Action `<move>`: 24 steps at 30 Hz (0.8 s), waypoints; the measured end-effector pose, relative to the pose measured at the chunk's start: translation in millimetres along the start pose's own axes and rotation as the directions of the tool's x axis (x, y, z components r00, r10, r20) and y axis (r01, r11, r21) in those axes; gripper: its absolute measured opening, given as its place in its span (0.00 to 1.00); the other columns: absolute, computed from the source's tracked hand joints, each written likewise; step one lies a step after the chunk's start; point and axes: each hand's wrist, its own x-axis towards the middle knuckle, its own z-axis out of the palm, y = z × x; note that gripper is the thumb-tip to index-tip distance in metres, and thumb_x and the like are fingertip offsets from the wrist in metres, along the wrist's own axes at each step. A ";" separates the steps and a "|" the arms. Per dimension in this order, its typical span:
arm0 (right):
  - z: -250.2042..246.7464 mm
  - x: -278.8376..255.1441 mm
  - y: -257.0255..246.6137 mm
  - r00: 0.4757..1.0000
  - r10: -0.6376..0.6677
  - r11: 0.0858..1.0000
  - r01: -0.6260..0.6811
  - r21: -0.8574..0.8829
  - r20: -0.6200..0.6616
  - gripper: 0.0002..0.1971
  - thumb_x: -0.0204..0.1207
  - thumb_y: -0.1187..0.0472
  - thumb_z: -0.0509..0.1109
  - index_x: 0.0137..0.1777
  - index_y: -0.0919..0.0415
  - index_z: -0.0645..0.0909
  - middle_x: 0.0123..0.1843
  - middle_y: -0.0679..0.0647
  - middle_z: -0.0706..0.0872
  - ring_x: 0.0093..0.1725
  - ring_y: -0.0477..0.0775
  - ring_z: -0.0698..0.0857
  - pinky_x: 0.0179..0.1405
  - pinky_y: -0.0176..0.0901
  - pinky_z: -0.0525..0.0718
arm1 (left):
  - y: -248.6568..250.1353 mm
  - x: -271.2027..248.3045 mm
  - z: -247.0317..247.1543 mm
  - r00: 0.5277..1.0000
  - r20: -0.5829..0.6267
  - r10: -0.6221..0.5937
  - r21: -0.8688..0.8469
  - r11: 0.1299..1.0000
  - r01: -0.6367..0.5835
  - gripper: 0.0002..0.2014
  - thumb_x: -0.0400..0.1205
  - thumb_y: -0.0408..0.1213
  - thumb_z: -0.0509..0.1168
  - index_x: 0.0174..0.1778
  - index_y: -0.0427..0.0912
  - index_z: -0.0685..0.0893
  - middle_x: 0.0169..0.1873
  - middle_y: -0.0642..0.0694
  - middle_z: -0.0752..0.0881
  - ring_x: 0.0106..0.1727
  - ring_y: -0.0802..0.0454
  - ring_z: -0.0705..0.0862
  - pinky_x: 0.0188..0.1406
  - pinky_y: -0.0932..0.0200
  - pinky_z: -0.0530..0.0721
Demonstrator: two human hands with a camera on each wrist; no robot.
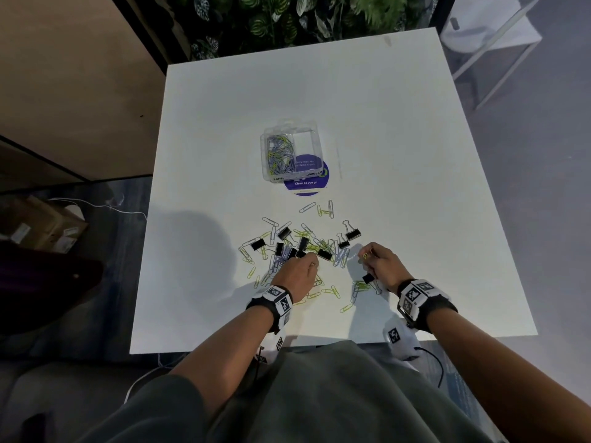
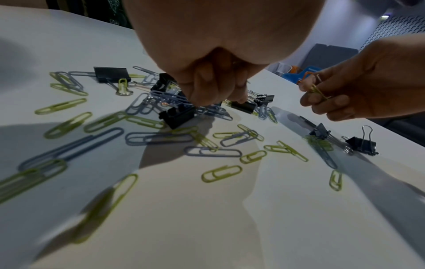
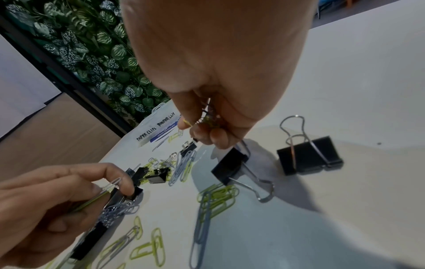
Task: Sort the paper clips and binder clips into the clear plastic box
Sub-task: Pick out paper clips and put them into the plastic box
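Observation:
Green and grey paper clips and black binder clips lie scattered on the near half of the white table. The clear plastic box stands open mid-table, with paper clips in its left compartment. My left hand reaches into the pile and pinches a bunch of grey paper clips. My right hand is raised just right of the pile and grips a few paper clips. A binder clip lies under it.
A round purple sticker lies under the box's near edge. The box front bears handwritten compartment labels. A plant wall runs behind the table, and cardboard boxes sit on the floor to the left.

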 end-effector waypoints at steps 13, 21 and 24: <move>0.0 -27.1 6.2 0.949 -0.170 0.527 0.315 -0.789 0.265 0.12 0.75 0.51 0.65 0.56 0.53 0.76 0.51 0.48 0.84 0.46 0.54 0.83 0.42 0.46 0.81 | -12.0 -13.9 1.7 0.993 0.091 0.077 0.240 0.966 -0.096 0.11 0.80 0.52 0.60 0.43 0.48 0.73 0.32 0.49 0.84 0.33 0.46 0.80 0.32 0.56 0.76; 11.3 -23.9 19.6 0.904 -0.237 0.202 0.404 -0.892 0.356 0.16 0.73 0.54 0.70 0.59 0.58 0.77 0.53 0.56 0.84 0.51 0.60 0.82 0.45 0.48 0.79 | -18.1 -20.4 7.6 0.989 0.126 0.074 0.409 0.905 -0.120 0.13 0.84 0.45 0.58 0.59 0.43 0.74 0.47 0.42 0.88 0.45 0.39 0.86 0.40 0.49 0.84; 12.6 -27.6 22.7 0.914 -0.210 0.091 0.372 -0.924 0.348 0.17 0.64 0.55 0.80 0.49 0.60 0.80 0.44 0.56 0.85 0.43 0.58 0.83 0.37 0.47 0.78 | -15.6 -22.0 9.3 0.981 0.181 0.064 0.454 0.880 -0.141 0.10 0.87 0.42 0.56 0.56 0.38 0.74 0.46 0.40 0.87 0.42 0.39 0.85 0.36 0.49 0.81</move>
